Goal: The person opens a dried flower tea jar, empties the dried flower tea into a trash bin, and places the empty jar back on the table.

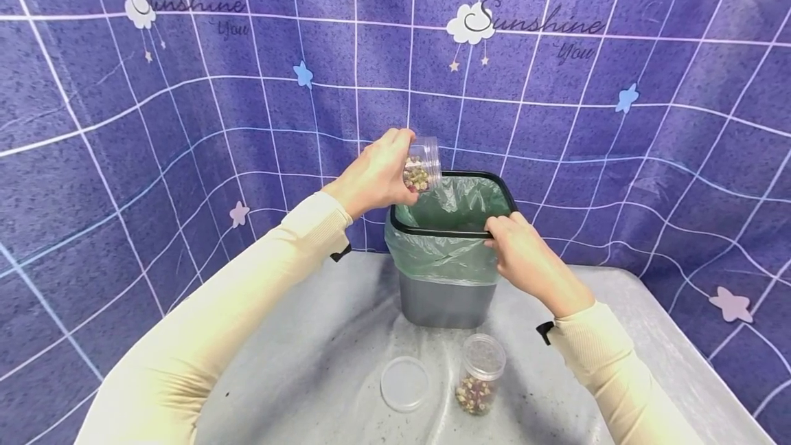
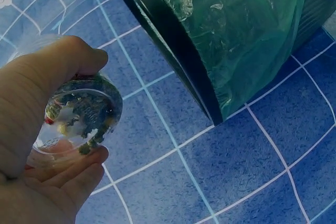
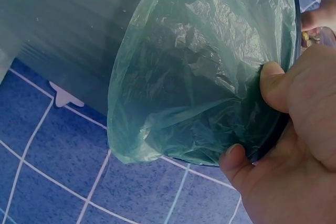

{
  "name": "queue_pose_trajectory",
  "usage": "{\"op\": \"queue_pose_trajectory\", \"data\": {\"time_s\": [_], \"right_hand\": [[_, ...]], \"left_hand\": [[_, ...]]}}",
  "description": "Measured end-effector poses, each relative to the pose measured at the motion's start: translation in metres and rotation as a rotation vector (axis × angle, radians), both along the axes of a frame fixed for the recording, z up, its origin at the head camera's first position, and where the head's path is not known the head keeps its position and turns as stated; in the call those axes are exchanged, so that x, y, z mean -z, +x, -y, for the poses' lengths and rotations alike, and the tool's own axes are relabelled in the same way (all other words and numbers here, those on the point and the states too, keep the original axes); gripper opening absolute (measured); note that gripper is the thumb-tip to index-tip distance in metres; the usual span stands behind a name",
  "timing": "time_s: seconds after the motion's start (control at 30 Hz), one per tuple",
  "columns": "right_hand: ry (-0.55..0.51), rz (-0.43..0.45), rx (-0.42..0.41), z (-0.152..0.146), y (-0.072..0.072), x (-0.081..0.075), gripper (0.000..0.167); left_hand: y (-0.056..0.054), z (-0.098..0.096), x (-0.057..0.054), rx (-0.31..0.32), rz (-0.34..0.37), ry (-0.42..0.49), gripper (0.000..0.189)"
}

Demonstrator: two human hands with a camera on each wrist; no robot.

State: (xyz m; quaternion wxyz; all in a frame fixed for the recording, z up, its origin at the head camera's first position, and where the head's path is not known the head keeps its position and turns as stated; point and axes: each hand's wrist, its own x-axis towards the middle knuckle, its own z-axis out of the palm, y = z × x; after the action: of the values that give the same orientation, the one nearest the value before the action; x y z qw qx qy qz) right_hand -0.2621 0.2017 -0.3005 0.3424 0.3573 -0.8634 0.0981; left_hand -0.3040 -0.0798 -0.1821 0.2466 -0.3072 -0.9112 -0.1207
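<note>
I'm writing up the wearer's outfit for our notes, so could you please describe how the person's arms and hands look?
The left sleeve and right sleeve are long and pale cream, with ribbed cuffs. A small black piece shows beside each cuff; its purpose is unclear. The left hand and right hand wear no gloves.

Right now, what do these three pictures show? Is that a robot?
No robot: just a person in cream sleeves. The biggest picture comes from a camera worn on their head; the smaller two, from the left and right wrists. The left grip, a bare hand, holds a tipped clear plastic jar with small dried-looking buds inside. The right grip holds the black rim of a grey bin lined with a green plastic bag. On the grey surface are a round translucent lid and another clear jar, upright, partly filled with similar buds.
</note>
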Motion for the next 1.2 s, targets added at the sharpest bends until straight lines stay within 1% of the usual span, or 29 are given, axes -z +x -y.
{"op": "queue_pose_trajectory", "data": {"time_s": [0.13, 0.3, 0.5, 0.77, 1.0, 1.2], "right_hand": [[0.002, -0.015, -0.004, 0.0004, -0.0007, -0.0005, 0.029], [-0.002, -0.024, -0.01, 0.0012, -0.0006, -0.0019, 0.029], [-0.006, -0.04, -0.023, 0.002, -0.0003, -0.0017, 0.031], [-0.002, -0.054, -0.033, 0.0028, -0.0002, -0.0001, 0.031], [0.003, -0.034, -0.015, 0.0022, 0.0001, 0.0008, 0.03], [-0.008, -0.031, -0.017, 0.0001, -0.0003, 0.0011, 0.031]], "left_hand": [[-0.0017, 0.0012, -0.0015, 0.028, -0.022, -0.033, 0.085], [-0.0033, 0.0017, -0.0042, 0.047, -0.035, -0.061, 0.084], [-0.0042, 0.0037, -0.0035, 0.052, -0.028, -0.068, 0.086], [-0.005, 0.0054, -0.0014, 0.061, -0.042, -0.076, 0.089], [-0.0076, 0.0044, -0.0009, 0.069, -0.023, -0.082, 0.093], [-0.009, 0.0024, -0.002, 0.078, -0.038, -0.1, 0.094]]}}
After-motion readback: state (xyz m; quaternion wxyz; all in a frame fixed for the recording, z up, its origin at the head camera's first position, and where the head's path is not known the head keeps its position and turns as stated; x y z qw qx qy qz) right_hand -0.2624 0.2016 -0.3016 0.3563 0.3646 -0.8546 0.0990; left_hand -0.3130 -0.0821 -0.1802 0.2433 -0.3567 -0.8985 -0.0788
